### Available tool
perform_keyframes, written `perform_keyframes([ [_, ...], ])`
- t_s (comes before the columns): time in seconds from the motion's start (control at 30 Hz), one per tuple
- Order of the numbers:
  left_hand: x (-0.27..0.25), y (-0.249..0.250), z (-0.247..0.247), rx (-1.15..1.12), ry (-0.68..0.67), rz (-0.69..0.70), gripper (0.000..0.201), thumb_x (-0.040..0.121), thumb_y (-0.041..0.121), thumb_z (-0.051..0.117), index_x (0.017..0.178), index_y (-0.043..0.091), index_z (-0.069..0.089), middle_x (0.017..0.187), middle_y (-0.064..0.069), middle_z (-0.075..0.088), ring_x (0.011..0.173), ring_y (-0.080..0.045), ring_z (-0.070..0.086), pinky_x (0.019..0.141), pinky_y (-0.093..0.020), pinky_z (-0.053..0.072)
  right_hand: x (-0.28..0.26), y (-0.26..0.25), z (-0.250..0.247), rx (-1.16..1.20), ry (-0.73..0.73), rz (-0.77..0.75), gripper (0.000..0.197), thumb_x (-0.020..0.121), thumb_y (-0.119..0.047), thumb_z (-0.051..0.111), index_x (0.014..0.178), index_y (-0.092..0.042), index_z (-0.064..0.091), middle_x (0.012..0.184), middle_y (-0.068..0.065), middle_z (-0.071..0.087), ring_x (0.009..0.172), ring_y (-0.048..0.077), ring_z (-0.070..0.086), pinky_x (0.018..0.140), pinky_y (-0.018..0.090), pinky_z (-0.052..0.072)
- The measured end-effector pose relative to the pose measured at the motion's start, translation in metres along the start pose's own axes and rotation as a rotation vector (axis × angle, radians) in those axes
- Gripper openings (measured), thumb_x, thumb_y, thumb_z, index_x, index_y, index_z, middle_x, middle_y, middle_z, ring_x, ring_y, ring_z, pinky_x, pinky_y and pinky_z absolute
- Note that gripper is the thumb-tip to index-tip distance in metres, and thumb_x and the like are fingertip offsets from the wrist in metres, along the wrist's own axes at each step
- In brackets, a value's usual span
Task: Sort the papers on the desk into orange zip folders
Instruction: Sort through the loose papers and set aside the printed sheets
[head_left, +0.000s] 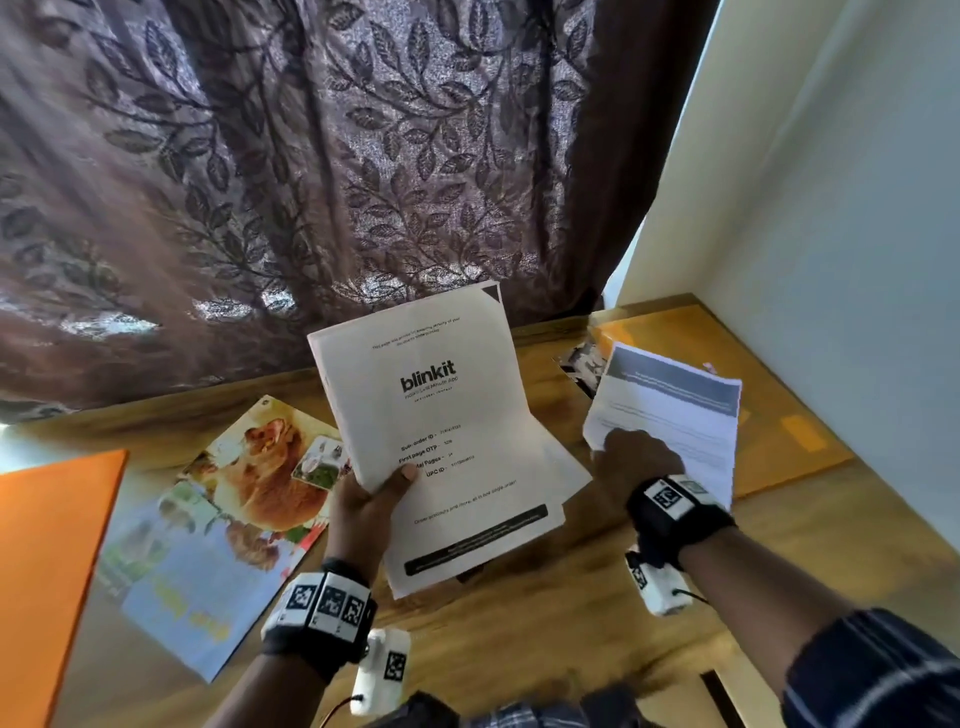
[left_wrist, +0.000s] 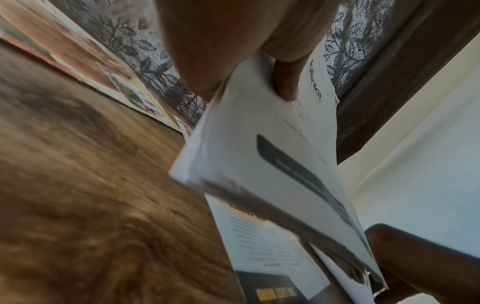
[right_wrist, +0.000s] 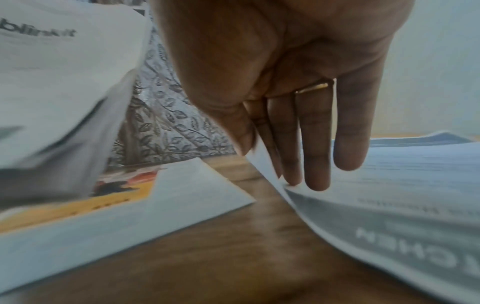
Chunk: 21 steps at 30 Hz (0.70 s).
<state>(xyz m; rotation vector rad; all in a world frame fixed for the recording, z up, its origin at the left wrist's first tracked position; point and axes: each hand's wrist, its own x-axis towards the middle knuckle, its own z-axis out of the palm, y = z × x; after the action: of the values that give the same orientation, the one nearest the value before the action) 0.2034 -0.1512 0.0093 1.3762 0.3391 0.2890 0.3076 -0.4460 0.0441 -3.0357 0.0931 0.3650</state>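
Note:
My left hand (head_left: 382, 486) pinches a stack of white sheets headed "blinkit" (head_left: 441, 415) and holds it up above the desk's middle. In the left wrist view the thumb (left_wrist: 285, 82) lies on top of the stack (left_wrist: 272, 154). My right hand (head_left: 626, 449) holds a sheaf of printed papers with a grey header (head_left: 675, 410), lifted at the right. The right wrist view shows the thumb pressing the sheaf's edge (right_wrist: 389, 195) against straight fingers (right_wrist: 315, 154). One orange zip folder (head_left: 47, 545) lies at the far left. Another orange folder (head_left: 769, 415) lies at the right by the wall.
A colour poster with food pictures (head_left: 234, 519) lies flat on the wooden desk (head_left: 519, 649), left of centre. A flyer with a dark panel (left_wrist: 265, 288) lies under the blinkit stack. A patterned curtain (head_left: 311, 182) hangs behind the desk and a white wall (head_left: 857, 260) closes the right.

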Motion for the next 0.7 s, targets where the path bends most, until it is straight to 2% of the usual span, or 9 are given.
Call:
perform_keyframes([
  [0.07, 0.001, 0.001, -0.010, 0.001, 0.016, -0.021, 0.021, 0.084, 0.010, 0.075, 0.105, 0.008, 0.072, 0.102, -0.005, 0.077, 0.091, -0.025, 0.074, 0.074, -0.036, 0.061, 0.000, -0.024, 0.005, 0.061, -0.031, -0.037, 0.044, 0.098, -0.050, 0.041, 0.108, -0.015, 0.066, 0.111, 0.011, 0.068, 0.099, 0.031, 0.064, 0.081, 0.037, 0.048],
  [0.13, 0.002, 0.002, -0.016, -0.006, 0.028, -0.031, 0.015, 0.088, 0.006, 0.070, 0.102, 0.010, 0.072, 0.099, -0.003, 0.078, 0.088, -0.023, 0.074, 0.074, -0.038, 0.061, 0.004, -0.040, 0.011, 0.141, -0.063, -0.057, 0.066, 0.094, -0.068, 0.028, 0.090, -0.015, 0.067, 0.098, 0.012, 0.070, 0.085, 0.030, 0.065, 0.075, 0.037, 0.048],
  [0.17, 0.002, 0.002, -0.019, -0.007, 0.033, -0.033, 0.015, 0.088, 0.005, 0.069, 0.101, 0.011, 0.072, 0.098, -0.002, 0.078, 0.088, -0.023, 0.074, 0.074, -0.038, 0.061, 0.006, -0.045, 0.012, 0.171, -0.067, -0.065, 0.074, 0.093, -0.072, 0.022, 0.086, -0.014, 0.068, 0.096, 0.013, 0.071, 0.083, 0.031, 0.065, 0.075, 0.037, 0.048],
  [0.2, 0.004, 0.002, -0.023, -0.005, 0.045, -0.033, 0.015, 0.088, 0.004, 0.069, 0.100, 0.011, 0.073, 0.097, -0.002, 0.078, 0.088, -0.023, 0.074, 0.074, -0.039, 0.061, 0.009, -0.048, 0.013, 0.178, -0.056, -0.070, 0.074, 0.095, -0.070, 0.021, 0.090, -0.014, 0.070, 0.099, 0.014, 0.071, 0.087, 0.032, 0.065, 0.076, 0.037, 0.047],
  [0.3, 0.006, 0.000, -0.032, 0.011, 0.064, -0.040, 0.013, 0.087, 0.005, 0.071, 0.097, 0.012, 0.074, 0.096, -0.002, 0.078, 0.088, -0.026, 0.074, 0.076, -0.042, 0.060, 0.019, -0.043, 0.008, 0.129, -0.047, -0.107, 0.049, 0.101, -0.048, 0.037, 0.109, -0.012, 0.069, 0.113, 0.015, 0.069, 0.104, 0.035, 0.063, 0.086, 0.039, 0.049],
  [0.4, 0.005, -0.004, -0.040, 0.009, 0.087, -0.045, 0.009, 0.081, 0.014, 0.078, 0.089, 0.018, 0.078, 0.097, -0.003, 0.078, 0.088, -0.027, 0.074, 0.077, -0.043, 0.059, 0.030, -0.037, 0.007, 0.070, -0.141, -0.267, 0.027, 0.094, -0.031, 0.052, 0.105, -0.017, 0.072, 0.115, 0.007, 0.070, 0.106, 0.029, 0.063, 0.091, 0.037, 0.051],
  [0.5, 0.005, -0.004, -0.040, -0.008, 0.130, -0.041, 0.011, 0.079, 0.014, 0.078, 0.090, 0.017, 0.077, 0.098, -0.004, 0.078, 0.088, -0.026, 0.074, 0.078, -0.044, 0.058, 0.042, -0.035, 0.002, 0.013, -0.210, -0.400, 0.025, 0.088, -0.025, 0.064, 0.111, -0.018, 0.072, 0.122, 0.003, 0.068, 0.114, 0.024, 0.061, 0.097, 0.033, 0.047],
  [0.6, 0.001, -0.002, -0.035, -0.002, 0.169, -0.026, 0.014, 0.087, 0.003, 0.070, 0.096, 0.014, 0.073, 0.095, 0.001, 0.078, 0.084, -0.019, 0.074, 0.073, -0.038, 0.060, 0.060, -0.035, -0.002, -0.084, -0.211, -0.475, 0.051, 0.080, -0.034, 0.076, 0.128, -0.025, 0.061, 0.136, 0.003, 0.056, 0.124, 0.026, 0.052, 0.103, 0.038, 0.043],
  [0.7, -0.005, 0.003, -0.029, -0.007, 0.204, -0.009, 0.014, 0.089, 0.003, 0.068, 0.100, 0.011, 0.071, 0.096, 0.003, 0.078, 0.085, -0.015, 0.074, 0.071, -0.030, 0.062, 0.081, -0.039, -0.006, -0.238, -0.239, -0.596, 0.082, 0.071, -0.043, 0.083, 0.142, -0.023, 0.047, 0.149, 0.004, 0.044, 0.131, 0.028, 0.046, 0.106, 0.040, 0.039],
])
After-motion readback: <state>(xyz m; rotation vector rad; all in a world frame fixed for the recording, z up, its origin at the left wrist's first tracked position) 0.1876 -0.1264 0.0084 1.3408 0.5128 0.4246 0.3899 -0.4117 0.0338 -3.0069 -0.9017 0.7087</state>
